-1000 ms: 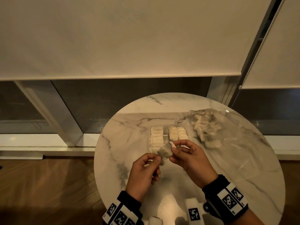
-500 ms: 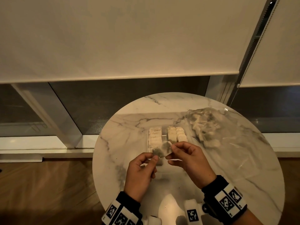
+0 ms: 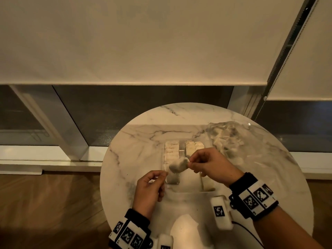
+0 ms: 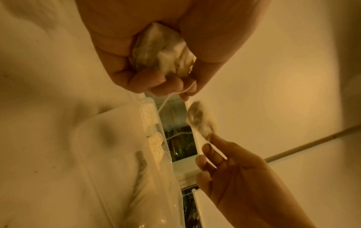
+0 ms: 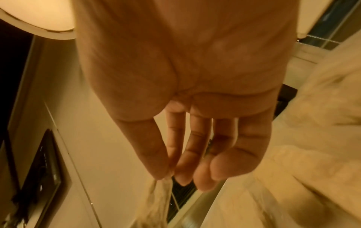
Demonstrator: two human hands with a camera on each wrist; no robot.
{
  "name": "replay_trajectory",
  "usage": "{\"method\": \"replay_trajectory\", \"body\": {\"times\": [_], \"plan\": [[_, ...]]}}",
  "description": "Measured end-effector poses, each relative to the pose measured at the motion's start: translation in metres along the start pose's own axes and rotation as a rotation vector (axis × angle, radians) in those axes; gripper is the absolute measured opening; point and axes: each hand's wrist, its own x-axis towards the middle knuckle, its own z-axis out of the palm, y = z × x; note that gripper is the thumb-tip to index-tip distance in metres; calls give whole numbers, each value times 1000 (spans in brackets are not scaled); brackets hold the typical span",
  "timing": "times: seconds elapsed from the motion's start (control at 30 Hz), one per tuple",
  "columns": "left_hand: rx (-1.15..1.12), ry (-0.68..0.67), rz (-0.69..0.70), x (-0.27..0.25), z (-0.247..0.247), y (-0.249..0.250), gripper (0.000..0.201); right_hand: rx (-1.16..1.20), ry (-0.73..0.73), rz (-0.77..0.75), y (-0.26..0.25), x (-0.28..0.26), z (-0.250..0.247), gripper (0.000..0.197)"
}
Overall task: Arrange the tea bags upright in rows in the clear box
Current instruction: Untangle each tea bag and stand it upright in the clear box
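While the right hand (image 3: 212, 163) pinches one tea bag (image 3: 178, 165) by its end between thumb and forefinger, that bag hangs tilted in the air just above the near part of the clear box (image 3: 186, 190), not touching it. In the right wrist view the other fingers (image 5: 203, 169) of this hand reach out loosely beside the pinch, and the bag (image 5: 156, 200) trails below the fingertips, blurred. The left hand (image 3: 150, 187) sits just left of the box with its fingers curled; the left wrist view shows it clenched on a crumpled bag (image 4: 162, 52), with a white string (image 4: 168, 98) running out from under the fingertips. The box stands on a round marble table (image 3: 129, 159). Its left row (image 3: 171, 151) holds bags on edge through the far and middle part, and one more bag (image 3: 173, 179) stands alone near the front of that row. Two short rows (image 3: 195, 147) stand in the far right part of the box, partly hidden by the right hand. A clear plastic bag (image 3: 226, 139) with loose tea bags lies on the table to the right of the box, near it. Both wrists wear bands (image 3: 255, 196) with black and white markers. A pale blind (image 3: 143, 42) hangs behind the table.
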Motion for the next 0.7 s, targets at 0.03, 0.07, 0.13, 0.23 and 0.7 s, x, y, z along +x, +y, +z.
{"method": "replay_trajectory", "body": {"times": [0.03,0.07,0.13,0.23,0.7], "plan": [[-23,24,-28,5,-4,-2,10,-49,20,-15,0,6,-5,10],[-58,47,-66,10,-8,-5,10,-118,56,-41,2,13,-10,10],[-174,105,-169,20,-18,-12,12,-308,170,-84,7,28,-19,10],[-391,224,-360,34,-32,-27,8,-520,198,-62,11,44,-30,13],[-725,159,-553,46,-55,-40,19,-564,-109,-1,16,81,-35,5]]}}
